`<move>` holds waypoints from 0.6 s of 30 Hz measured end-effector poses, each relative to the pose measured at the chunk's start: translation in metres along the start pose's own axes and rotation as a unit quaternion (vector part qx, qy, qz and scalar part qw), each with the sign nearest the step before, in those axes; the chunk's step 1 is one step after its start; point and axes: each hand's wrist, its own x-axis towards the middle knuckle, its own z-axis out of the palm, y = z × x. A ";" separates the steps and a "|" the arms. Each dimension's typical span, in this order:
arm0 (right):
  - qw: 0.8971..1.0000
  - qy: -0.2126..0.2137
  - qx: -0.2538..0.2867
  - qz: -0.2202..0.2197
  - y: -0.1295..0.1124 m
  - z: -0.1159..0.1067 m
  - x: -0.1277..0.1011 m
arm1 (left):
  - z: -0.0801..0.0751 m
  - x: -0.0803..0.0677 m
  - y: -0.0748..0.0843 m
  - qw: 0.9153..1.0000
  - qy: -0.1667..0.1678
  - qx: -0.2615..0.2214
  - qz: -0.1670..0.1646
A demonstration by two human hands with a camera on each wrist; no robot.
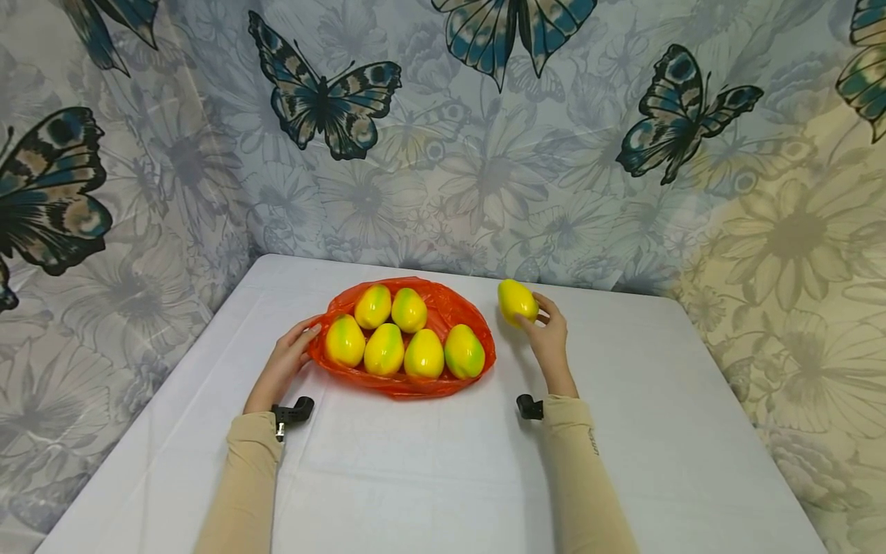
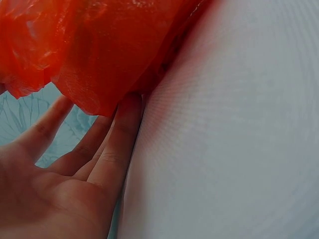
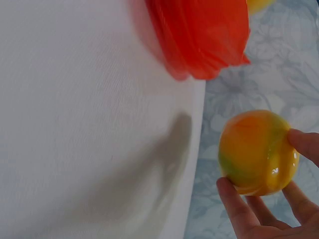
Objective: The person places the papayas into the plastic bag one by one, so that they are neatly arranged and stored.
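Note:
An orange plastic bag (image 1: 443,304) lies spread on the white table (image 1: 429,462) with several yellow-green mangoes (image 1: 384,348) on it. My left hand (image 1: 304,342) is at the bag's left rim, thumb on top and fingers under the edge. The left wrist view shows those fingers (image 2: 122,134) nearly straight beneath the bag (image 2: 99,45). My right hand (image 1: 533,312) grips one more mango (image 1: 517,301) just right of the bag, lifted off the table. In the right wrist view this mango (image 3: 256,152) sits between thumb and fingertips (image 3: 232,199), beyond the bag's edge (image 3: 199,35).
A curtain printed with butterflies and flowers (image 1: 484,154) hangs behind the table and down both sides. The table's far edge (image 1: 588,288) runs close behind the held mango. White cloth (image 1: 692,431) stretches right of and in front of the bag.

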 end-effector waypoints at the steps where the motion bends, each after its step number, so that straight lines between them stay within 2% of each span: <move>1: 1.000 -0.002 0.002 -0.002 -0.002 0.004 0.000 | 0.000 0.000 0.000 1.000 0.000 0.000 0.000; 8: 1.000 -0.020 0.009 -0.011 -0.012 0.025 -0.002 | 0.000 -0.001 0.001 1.000 0.002 0.004 -0.002; 18: 0.999 -0.035 0.026 -0.015 -0.026 0.043 -0.007 | 0.001 0.000 0.001 1.000 0.002 0.004 -0.001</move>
